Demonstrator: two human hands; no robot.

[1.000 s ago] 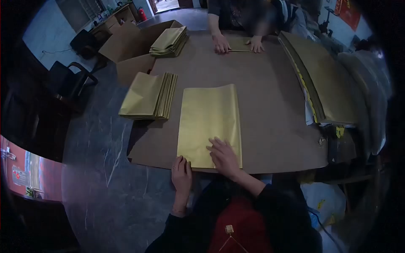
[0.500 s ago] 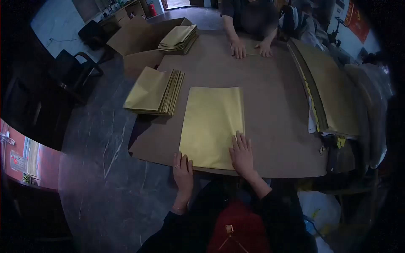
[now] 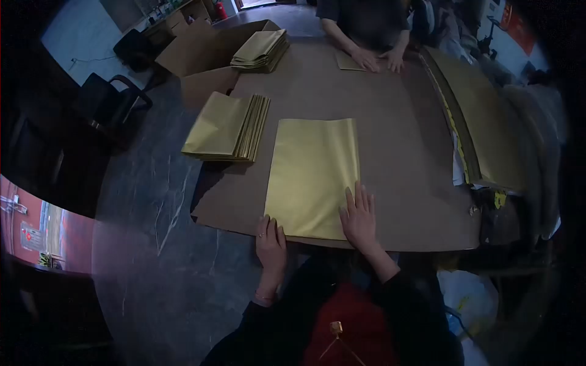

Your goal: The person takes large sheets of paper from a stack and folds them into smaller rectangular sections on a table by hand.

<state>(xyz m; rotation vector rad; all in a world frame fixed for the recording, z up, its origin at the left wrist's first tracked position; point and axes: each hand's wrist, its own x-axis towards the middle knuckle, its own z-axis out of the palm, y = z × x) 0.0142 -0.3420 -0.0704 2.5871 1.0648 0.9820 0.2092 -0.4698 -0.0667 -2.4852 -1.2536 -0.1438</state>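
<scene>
A gold sheet [image 3: 312, 177] lies flat before me at the table's near edge, with soft creases toward its lower right. My left hand [image 3: 270, 244] rests at its lower left corner, fingers slightly apart, holding nothing. Flat on the sheet's lower right edge is my right hand [image 3: 359, 222], its fingers spread. To the left of the sheet stands a stack of folded gold sheets [image 3: 227, 127]. Across the table, a co-worker's hands [image 3: 379, 61] press beside a small folded gold piece [image 3: 348, 61].
The brown table [image 3: 415, 213] has a tall stack of gold sheets [image 3: 482, 122] along its right side. At the back left, another folded stack [image 3: 259, 50] lies by an open cardboard box [image 3: 204, 85]. A black chair [image 3: 101, 100] stands at left.
My right hand has slid right from the sheet's lower middle to its right edge. The co-worker's hands have shifted right, baring the folded piece. The whole view has shifted slightly.
</scene>
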